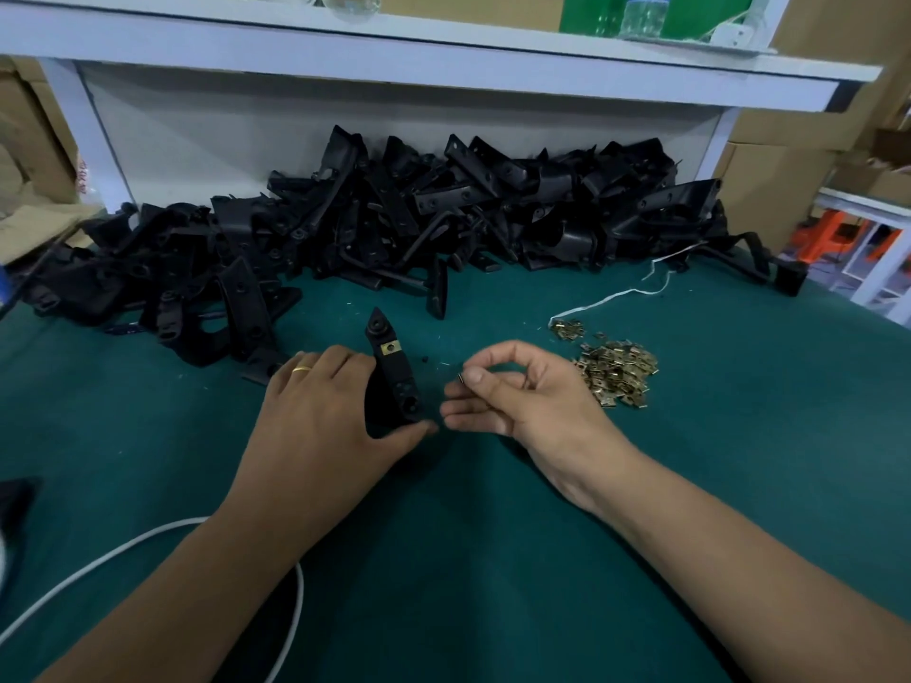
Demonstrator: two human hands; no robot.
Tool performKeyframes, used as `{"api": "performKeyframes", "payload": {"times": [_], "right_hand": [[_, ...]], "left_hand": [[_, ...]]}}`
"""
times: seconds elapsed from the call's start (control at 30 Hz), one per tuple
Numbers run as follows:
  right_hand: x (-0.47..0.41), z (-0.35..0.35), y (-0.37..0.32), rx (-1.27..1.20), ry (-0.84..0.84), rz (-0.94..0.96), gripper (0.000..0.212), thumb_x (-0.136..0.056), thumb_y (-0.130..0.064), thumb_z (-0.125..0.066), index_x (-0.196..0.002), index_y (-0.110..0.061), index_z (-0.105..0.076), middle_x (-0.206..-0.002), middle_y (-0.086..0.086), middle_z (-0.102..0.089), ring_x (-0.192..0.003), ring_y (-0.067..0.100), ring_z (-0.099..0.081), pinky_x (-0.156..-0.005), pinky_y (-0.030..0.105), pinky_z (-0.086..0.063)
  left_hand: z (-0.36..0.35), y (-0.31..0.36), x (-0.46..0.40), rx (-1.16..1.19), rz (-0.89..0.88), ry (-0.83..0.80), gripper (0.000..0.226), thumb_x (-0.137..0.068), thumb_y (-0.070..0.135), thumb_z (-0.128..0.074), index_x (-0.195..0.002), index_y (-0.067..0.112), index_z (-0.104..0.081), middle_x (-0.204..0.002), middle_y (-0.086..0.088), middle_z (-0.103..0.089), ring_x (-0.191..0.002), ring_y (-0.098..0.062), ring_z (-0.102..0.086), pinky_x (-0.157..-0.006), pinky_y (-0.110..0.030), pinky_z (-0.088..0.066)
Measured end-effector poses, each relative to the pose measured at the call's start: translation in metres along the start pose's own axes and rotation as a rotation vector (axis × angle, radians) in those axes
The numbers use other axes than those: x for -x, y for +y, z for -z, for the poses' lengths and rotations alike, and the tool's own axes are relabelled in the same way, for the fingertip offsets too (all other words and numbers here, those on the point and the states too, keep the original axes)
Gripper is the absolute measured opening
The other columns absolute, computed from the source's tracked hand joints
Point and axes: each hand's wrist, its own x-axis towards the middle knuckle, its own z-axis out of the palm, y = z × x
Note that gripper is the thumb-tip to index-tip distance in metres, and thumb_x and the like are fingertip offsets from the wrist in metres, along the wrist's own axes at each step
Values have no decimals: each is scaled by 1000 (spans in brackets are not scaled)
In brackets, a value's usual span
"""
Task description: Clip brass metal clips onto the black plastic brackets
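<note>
Left hand [325,411] is gripping a bracket [392,374] already wearing one clip [391,347], right hand [512,391] is pinching the next clip [461,377] just beside it; bracket pile [394,224] behind it looking undone.

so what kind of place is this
Most likely a small factory assembly bench: a big heap of brackets on a green mat, a pile of brass clips beside it, and cardboard cartons stacked behind.

My left hand [325,411] grips a black bracket [394,377]; at three o'clock my right hand [517,391] pinches a brass clip [461,377].
</note>
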Motion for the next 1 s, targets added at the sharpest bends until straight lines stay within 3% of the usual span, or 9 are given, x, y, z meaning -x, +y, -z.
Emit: {"api": "performKeyframes", "payload": {"times": [0.23,0.43,0.77,1.0], "right_hand": [[2,-3,0,143,-45,-23,19,-99,-16,-67,-95,2,-62,-73,17,-71,-54,23,-67,-44,27,-53],[3,-3,1,180,-125,-22,20,-102,-14,-63,-97,5,-64,-78,17,-72,-53,21,-65,-45,27,-53],[2,-2,7,233,-132,71,24,-96,-28,-72,-79,-11,-70,-73,16,-69,-47,20,-61,-40,26,-47],[5,-5,6,252,-109,122,31,-100,-24,-67,-81,-1,-64,-62,10,-66,-41,17,-55,-39,24,-43]], "left_hand": [[-1,5,0,21,-63,-8,57,-77,68,-64,-103,18,-63,-98,6,-59,-99,-23,-59,-111,-48,-41],[3,5,1,16,-103,23,61,-77,69,-52,-108,18,-66,-105,5,-66,-108,-23,-61,-117,-46,-34],[11,10,0,-44,-106,-10,71,-75,70,-47,-119,18,-67,-116,5,-66,-121,-22,-58,-120,-53,-29],[10,10,1,-60,-106,-31,68,-76,70,-52,-120,19,-66,-117,6,-66,-122,-22,-57,-120,-53,-30]]}}
